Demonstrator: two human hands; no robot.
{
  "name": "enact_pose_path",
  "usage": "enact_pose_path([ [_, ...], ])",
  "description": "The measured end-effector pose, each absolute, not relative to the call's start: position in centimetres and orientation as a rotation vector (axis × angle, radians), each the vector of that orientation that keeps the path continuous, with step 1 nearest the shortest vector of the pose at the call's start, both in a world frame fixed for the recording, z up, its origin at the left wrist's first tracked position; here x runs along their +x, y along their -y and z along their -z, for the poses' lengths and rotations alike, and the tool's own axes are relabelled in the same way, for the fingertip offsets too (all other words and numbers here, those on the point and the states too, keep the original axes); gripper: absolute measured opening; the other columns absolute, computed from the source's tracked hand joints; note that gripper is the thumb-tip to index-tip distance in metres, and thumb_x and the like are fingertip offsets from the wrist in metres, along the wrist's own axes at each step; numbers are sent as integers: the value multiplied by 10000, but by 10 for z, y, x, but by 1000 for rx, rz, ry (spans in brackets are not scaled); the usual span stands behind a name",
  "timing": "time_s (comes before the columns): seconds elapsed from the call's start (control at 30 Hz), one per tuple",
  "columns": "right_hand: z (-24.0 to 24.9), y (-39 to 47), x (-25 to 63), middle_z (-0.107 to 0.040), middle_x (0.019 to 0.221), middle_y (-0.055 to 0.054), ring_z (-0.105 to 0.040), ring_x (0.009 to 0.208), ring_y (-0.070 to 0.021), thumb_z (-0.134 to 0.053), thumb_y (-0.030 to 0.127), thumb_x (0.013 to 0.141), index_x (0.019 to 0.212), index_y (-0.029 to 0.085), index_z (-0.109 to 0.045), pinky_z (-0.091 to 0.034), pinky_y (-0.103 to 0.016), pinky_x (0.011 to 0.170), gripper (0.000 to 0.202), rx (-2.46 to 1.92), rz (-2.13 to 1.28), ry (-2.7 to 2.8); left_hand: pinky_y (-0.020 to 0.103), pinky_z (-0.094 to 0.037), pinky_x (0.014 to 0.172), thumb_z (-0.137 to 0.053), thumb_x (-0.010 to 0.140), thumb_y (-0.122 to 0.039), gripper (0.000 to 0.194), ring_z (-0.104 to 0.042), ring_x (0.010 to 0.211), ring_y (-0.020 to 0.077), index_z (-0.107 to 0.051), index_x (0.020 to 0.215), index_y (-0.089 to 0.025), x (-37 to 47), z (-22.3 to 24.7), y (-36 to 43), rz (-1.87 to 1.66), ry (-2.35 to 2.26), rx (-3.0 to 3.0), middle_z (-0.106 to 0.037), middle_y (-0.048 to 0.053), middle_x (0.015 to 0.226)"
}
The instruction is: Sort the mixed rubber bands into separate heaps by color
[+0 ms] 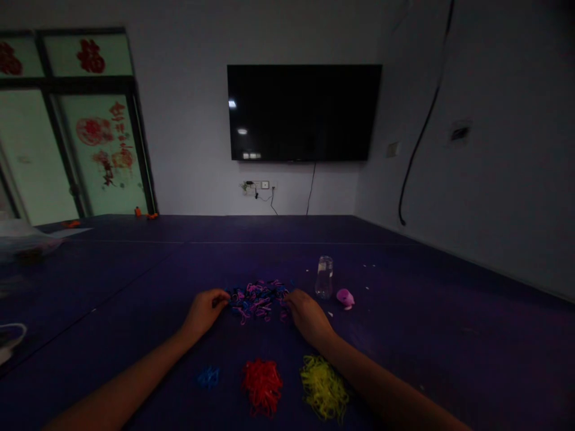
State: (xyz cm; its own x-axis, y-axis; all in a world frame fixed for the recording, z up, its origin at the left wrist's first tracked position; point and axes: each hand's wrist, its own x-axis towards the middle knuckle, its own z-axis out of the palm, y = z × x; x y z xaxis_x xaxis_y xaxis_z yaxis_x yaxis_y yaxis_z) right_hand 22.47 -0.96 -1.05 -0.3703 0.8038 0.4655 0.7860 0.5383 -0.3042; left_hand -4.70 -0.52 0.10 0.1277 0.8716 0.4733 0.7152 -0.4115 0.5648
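A loose pile of small pink, blue and dark bands lies on the dark purple table. At the pile's left edge is my left hand, its fingers bent together at the bands. My right hand touches the right edge, fingertips down among the bands; what they pinch is too small to tell. Nearer to me lie a small blue heap, a red heap and a yellow-green heap of bands. The yellow-green heap is beside my right forearm.
A clear bottle stands right of the pile, with a pink object beside it. White bits are scattered nearby. At the far left are a plastic bag and a white curved handle. Small orange items lie at the back left.
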Motion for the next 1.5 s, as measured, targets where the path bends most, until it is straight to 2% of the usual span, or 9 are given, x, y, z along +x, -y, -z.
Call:
enact_pose_path([
  [0.17, 12, 9, 226, -612, 923, -62, -555, 896, -159, -366, 65, 819, 953, 179, -608, -400, -241, 814, 299, -1297, -64, 2210, 288, -465, 737, -491, 740, -94, 214, -624, 784, 182, -678, 763, -195, -43, 1, 6, -1050, -1538, 2411, -680, 39, 783],
  [0.4, 13, 9, 226, -616, 960, -63, -555, 926, -160, -384, 71, 816, 981, 181, -594, -392, -241, 832, 289, -1314, -82, 2201, 313, -448, 761, -483, 748, -63, 223, -593, 831, 192, -658, 785, -195, -43, 3, 4, -1018, -1551, 2477, -664, 40, 801],
  [1.03, 12, 11, 224, -615, 960, -52, -556, 917, -153, -381, 83, 821, 991, 189, -599, -399, -240, 815, 296, -1319, -58, 2206, 311, -462, 730, -468, 795, -177, 213, -608, 777, 199, -680, 779, -183, -44, 1, 6, -1099, -1524, 2369, -657, 64, 800],
  [1.5, 13, 10, 226, -621, 965, -56, -557, 934, -156, -376, 71, 821, 991, 191, -607, -399, -247, 840, 311, -1278, -52, 2229, 332, -431, 760, -494, 769, -115, 193, -568, 798, 205, -663, 711, -186, -46, 4, 3, -1032, -1624, 2471, -638, 51, 773],
])
